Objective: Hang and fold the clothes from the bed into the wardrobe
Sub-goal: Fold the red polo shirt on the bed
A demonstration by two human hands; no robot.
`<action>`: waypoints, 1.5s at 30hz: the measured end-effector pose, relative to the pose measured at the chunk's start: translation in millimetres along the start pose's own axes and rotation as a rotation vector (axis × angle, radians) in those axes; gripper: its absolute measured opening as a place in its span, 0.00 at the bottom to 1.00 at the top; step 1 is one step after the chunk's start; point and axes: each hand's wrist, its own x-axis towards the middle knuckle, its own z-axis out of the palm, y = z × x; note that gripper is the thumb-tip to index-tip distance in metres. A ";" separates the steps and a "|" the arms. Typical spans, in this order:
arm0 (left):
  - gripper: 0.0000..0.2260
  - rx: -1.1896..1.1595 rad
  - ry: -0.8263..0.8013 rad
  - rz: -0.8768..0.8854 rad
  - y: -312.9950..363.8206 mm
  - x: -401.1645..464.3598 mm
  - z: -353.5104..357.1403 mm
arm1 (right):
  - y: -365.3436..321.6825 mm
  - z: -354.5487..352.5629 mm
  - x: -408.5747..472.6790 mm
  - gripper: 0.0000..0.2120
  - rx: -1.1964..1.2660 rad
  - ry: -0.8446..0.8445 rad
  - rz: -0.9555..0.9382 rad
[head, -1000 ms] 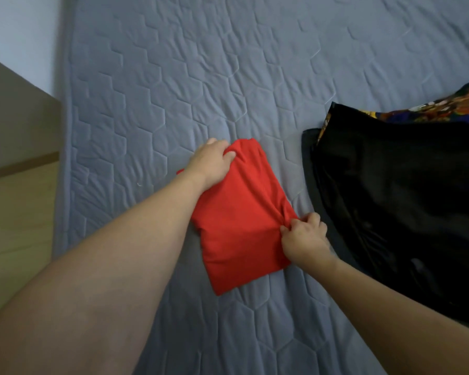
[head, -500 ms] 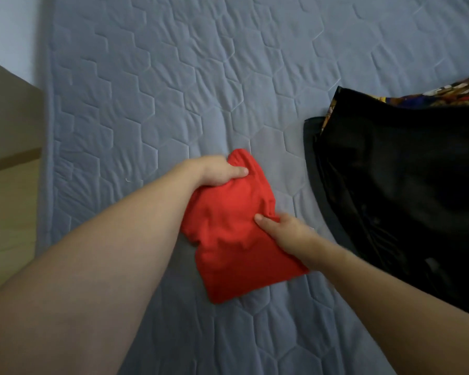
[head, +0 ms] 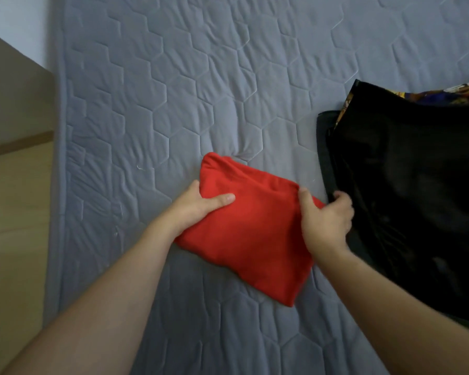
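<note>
The folded red garment [head: 251, 234] lay on the grey quilted bed [head: 173, 98], held at both ends. The left hand [head: 198, 205] gripped its left edge, thumb on top. The right hand [head: 324, 217] clasped the right edge, fingers curled round it. Just beside it lay a black garment [head: 412, 190] over some patterned cloth [head: 444, 94].
</note>
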 end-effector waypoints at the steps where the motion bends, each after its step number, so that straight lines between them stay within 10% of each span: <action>1: 0.29 -0.055 -0.094 0.001 -5.8 -2.5 -2.8 | 8.6 4.8 -12.0 0.39 0.070 -0.006 0.107; 6: 0.13 -0.038 -0.004 0.011 -19.4 13.5 8.2 | 34.2 29.6 -28.0 0.33 0.324 -0.101 0.330; 14: 0.24 0.310 0.215 0.061 -11.4 17.9 4.0 | 18.9 41.5 -7.4 0.22 0.186 -0.112 0.076; 22: 0.28 0.181 0.581 -0.086 -57.4 -93.5 -113.1 | -73.9 62.0 -120.0 0.18 0.121 -0.427 -0.195; 45: 0.25 -0.465 1.520 -0.228 -113.5 -847.1 -501.9 | -397.0 -68.0 -888.5 0.11 0.002 -1.309 -0.858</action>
